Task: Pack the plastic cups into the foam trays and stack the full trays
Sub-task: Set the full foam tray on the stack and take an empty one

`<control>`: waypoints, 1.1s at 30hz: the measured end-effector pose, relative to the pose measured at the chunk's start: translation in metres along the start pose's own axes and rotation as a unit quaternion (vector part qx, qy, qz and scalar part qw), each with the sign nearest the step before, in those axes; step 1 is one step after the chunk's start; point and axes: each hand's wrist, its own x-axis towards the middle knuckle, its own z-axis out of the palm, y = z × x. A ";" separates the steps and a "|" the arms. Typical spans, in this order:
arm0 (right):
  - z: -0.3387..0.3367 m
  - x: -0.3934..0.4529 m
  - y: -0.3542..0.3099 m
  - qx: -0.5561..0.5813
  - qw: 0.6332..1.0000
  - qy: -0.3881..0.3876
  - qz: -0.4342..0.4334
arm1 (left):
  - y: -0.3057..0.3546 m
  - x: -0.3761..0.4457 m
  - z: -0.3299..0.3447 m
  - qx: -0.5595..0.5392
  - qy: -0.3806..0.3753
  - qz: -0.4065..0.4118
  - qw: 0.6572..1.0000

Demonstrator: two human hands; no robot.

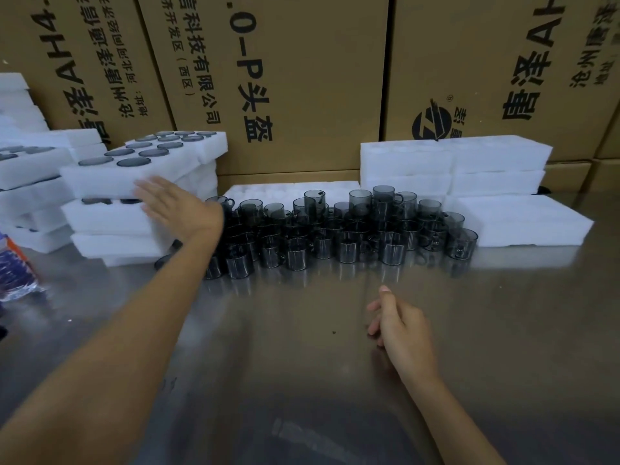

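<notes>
A heap of several smoky grey plastic cups (339, 226) with handles stands mid-table. At the left, a full white foam tray (100, 177) with cups in its holes lies askew on top of a stack of full trays (110, 226). My left hand (174, 206) is flat, fingers straight, against the near side of that top tray and the stack. My right hand (399, 322) hovers low over the bare steel table, fingers loosely curled, holding nothing. Empty foam trays (453, 162) are stacked at the back right, another empty tray (523, 219) lies in front of them.
Tall cardboard boxes (302, 78) wall off the back of the steel table (302, 347). More foam trays (30, 169) pile up at the far left. A blue and white plastic packet (16, 270) lies at the left edge. A flat empty tray (288, 191) sits behind the cups.
</notes>
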 end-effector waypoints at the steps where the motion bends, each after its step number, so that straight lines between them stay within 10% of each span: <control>1: 0.000 0.000 0.001 0.004 1.000 -0.002 0.000 | 0.003 -0.020 0.004 0.018 -0.014 0.065 0.998; 8: -0.006 0.014 0.005 0.070 0.997 -0.010 0.030 | 0.033 -0.194 0.020 -0.033 -0.195 0.295 0.935; 15: -0.042 0.065 0.019 0.055 0.979 0.198 0.003 | 0.083 -0.289 0.034 -0.159 -0.433 0.330 0.824; 25: -0.145 0.170 0.059 -0.162 0.973 0.159 -0.031 | 0.086 -0.273 0.063 -0.178 -0.398 0.349 0.830; 33: -0.149 0.225 0.076 -0.435 0.895 0.095 -0.018 | 0.091 -0.269 0.078 -0.170 -0.379 0.342 0.843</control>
